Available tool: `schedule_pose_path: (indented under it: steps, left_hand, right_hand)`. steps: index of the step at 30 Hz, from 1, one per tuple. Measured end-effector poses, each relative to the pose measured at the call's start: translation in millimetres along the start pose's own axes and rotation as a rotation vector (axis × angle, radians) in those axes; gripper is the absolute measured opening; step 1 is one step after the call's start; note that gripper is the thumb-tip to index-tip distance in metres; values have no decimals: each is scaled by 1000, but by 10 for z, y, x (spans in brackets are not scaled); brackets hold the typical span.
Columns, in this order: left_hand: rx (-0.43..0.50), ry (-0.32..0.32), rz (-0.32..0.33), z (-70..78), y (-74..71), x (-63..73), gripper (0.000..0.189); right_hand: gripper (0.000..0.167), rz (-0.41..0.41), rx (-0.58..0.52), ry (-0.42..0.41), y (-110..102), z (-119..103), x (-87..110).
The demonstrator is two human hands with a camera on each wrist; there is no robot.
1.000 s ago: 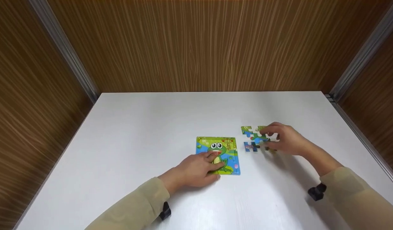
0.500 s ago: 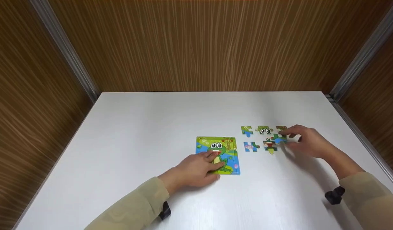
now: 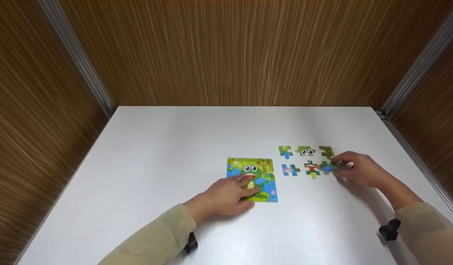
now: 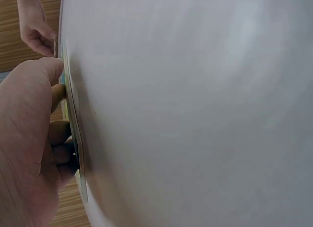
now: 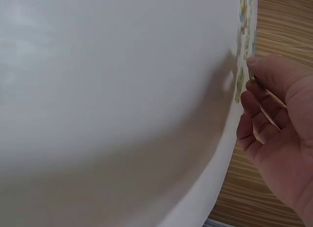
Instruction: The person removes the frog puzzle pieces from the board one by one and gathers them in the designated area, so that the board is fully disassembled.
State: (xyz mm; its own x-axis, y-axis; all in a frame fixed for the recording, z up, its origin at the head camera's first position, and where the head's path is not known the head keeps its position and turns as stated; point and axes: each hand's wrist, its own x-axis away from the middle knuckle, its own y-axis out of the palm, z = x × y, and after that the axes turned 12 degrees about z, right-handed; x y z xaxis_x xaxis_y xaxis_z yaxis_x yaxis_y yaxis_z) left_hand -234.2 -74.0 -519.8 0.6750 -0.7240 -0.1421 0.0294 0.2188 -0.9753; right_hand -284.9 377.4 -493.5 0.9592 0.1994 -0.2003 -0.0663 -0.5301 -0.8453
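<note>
In the head view my left hand (image 3: pixel 230 195) rests with extended fingers on a square frog jigsaw board (image 3: pixel 269 184), covering part of the frog's body. Seen edge-on in the left wrist view, the board (image 4: pixel 76 124) lies under those fingertips. My right hand (image 3: pixel 361 170) pinches a blue and green puzzle piece (image 3: pixel 327 166) between thumb and fingers, right of the red-mouth piece (image 3: pixel 312 170). Behind it lies a green and brown corner piece (image 3: pixel 326 150). The right wrist view has the thumb and index finger of the right hand (image 5: pixel 279 104) together at the held piece.
To the left of the held piece lie an eyes piece (image 3: pixel 305 151), a green and blue corner piece (image 3: pixel 285 151) and a pink and blue piece (image 3: pixel 290 169). All are on the white table (image 3: pixel 156 147). Wood-grain panels (image 3: pixel 226 55) enclose its back and sides.
My right hand has moved right with the blue and green piece, uncovering other pieces, then slightly toward the front, bringing it beside the red-mouth piece. The left hand stays on the board.
</note>
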Motion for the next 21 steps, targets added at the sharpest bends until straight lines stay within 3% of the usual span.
schedule_pose_path:
  steps: [13, 21]
  left_hand:
    - [-15, 20, 15, -8, 9, -1, 57]
    - [-15, 19, 19, -11, 16, 0, 57]
  right_hand:
    - [45, -59, -3, 82, 15, 67, 21]
    - [46, -60, -3, 89, 21, 81, 23]
